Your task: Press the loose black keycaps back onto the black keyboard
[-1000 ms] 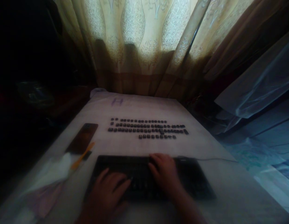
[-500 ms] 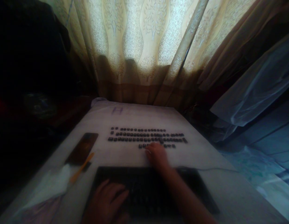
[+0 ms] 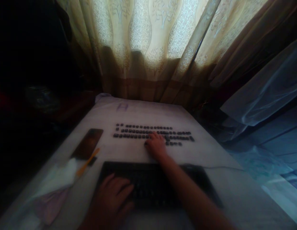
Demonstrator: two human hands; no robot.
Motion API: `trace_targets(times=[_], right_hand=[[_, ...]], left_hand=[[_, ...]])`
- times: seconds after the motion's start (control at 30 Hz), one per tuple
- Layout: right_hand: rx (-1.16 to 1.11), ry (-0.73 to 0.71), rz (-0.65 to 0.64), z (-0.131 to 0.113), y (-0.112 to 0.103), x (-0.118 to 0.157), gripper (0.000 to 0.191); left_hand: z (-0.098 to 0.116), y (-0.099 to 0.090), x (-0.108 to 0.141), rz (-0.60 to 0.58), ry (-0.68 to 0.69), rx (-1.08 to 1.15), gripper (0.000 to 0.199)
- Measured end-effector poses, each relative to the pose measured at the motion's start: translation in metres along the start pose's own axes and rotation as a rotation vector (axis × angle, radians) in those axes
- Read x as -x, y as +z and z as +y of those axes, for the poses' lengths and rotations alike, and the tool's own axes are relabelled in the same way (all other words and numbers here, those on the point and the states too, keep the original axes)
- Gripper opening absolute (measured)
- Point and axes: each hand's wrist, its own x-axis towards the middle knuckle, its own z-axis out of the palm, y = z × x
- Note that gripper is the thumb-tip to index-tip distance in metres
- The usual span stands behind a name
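One keyboard, left hand over it, fingers spread, four keycap rows, right hand among them, fingers' pinch unclear

My right forearm slants up from the lower right of the frame to just below its centre, where my right hand lies palm down, fingers bunched close and pointing up and slightly left. My left hand sits at the lower left of centre, palm down, fingers spread and slightly bent, slanting up and right, a little blurred.

keycaps behind keyboard (cable rightward) | phone left of keycaps | curtain beyond table
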Motion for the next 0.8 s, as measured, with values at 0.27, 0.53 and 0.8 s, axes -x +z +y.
trace_targets(times=[0.27,0.53,0.8], right_hand=[[0.024,-0.057,-0.033,-0.005,-0.002,0.002,0.026],[0.004,-0.065,-0.018,-0.007,-0.003,0.005,0.023],[-0.099,-0.065,0.085,-0.014,-0.014,0.026,0.02]], left_hand=[[0.006,-0.002,0.0,-0.054,-0.119,0.093,0.029],[-0.002,-0.01,-0.015,-0.05,-0.163,0.075,0.023],[0.004,-0.012,-0.019,-0.118,-0.181,0.018,0.024]])
